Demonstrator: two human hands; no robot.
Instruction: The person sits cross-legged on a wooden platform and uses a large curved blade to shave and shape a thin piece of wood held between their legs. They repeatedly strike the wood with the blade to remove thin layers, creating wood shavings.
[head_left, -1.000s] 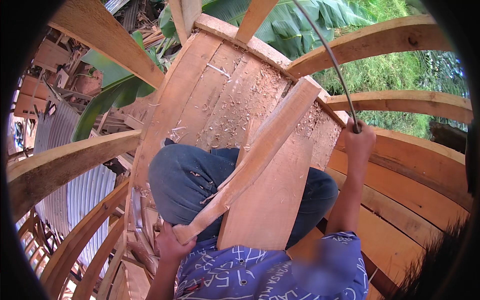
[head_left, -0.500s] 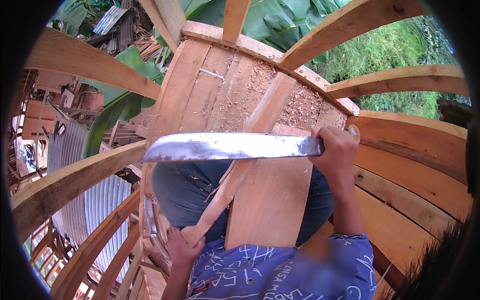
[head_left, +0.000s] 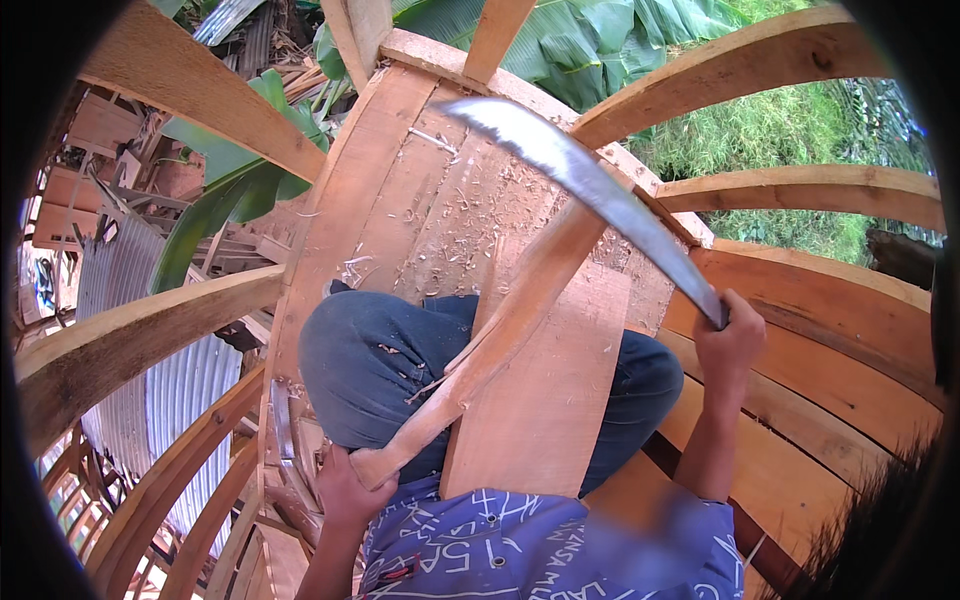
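slanting across timber [head_left: 530,290] edge, machete [head_left: 600,187] in right grip [head_left: 728,337], left grip [head_left: 345,488] distant

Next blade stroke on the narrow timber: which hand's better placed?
Right, most likely. The right hand grips the machete, whose blade crosses in front of the narrow timber's far end in this view. The left hand is occupied gripping its near end.

At lower left, the left hand [head_left: 350,487] is gripping one end of a curved timber [head_left: 525,305] that is slanting across a wide board [head_left: 550,400] at centre. At right, the right hand [head_left: 730,338] is holding a machete [head_left: 600,188]; shavings [head_left: 500,180] are littering planks [head_left: 370,170] at upper centre.
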